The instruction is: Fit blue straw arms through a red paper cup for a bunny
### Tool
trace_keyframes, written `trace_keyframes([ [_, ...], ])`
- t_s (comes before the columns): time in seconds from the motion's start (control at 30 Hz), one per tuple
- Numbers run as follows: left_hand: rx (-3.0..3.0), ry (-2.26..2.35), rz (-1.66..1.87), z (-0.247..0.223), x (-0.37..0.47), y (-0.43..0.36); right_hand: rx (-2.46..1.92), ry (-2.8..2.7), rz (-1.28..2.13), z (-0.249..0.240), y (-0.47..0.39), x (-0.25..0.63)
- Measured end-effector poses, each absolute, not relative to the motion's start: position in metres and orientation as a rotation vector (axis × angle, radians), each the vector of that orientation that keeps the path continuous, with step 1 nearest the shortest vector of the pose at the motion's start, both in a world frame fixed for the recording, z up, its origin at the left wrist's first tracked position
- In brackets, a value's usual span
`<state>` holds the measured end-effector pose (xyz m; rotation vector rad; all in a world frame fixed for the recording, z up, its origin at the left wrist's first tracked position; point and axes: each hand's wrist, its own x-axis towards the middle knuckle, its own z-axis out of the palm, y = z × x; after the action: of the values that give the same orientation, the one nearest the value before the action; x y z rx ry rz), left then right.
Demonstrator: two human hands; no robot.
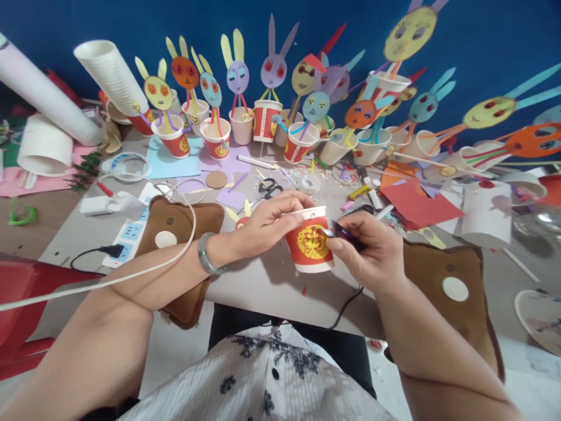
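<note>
A red paper cup [310, 242] with a yellow emblem and white rim is held upright over the table's front edge. My left hand [276, 219] is closed round its upper left side, with the fingers behind the rim. My right hand [370, 248] is closed on a small dark tool [349, 235] whose metal tip touches or nearly touches the cup's right side. Most of the tool is hidden by the fingers. Just left of the cup, a small red paper rabbit head [242, 221] with yellow ears lies partly behind my left hand.
Paper rabbits in cups [215, 137] line the back of the table. Black scissors [269, 187], paper scraps and red paper [416, 202] lie in front of them. A white cable crosses my left forearm; a power strip [131, 231] sits left. Brown pads [451, 292] flank the front.
</note>
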<state>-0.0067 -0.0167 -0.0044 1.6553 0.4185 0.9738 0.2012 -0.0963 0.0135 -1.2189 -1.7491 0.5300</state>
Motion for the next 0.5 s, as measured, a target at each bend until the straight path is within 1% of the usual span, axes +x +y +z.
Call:
trace_keyframes([
  [0.13,1.786,0.520,1.114,-0.0038,-0.0052,-0.0187,-1.292,-1.849,0.168,0.0099,-0.0963,0.1949],
  [0.2,1.827,0.544,1.131,-0.0039,-0.0044,-0.0185,-1.319,-1.864,0.059,0.0093,-0.0964,0.1939],
  [0.33,1.811,0.569,1.113,-0.0049,-0.0031,-0.0185,-1.444,-1.896,0.009,0.0111,-0.0956,0.1948],
  [0.5,1.782,0.598,1.079,-0.0066,-0.0023,-0.0200,-1.522,-1.921,0.063,0.0122,-0.0943,0.1965],
])
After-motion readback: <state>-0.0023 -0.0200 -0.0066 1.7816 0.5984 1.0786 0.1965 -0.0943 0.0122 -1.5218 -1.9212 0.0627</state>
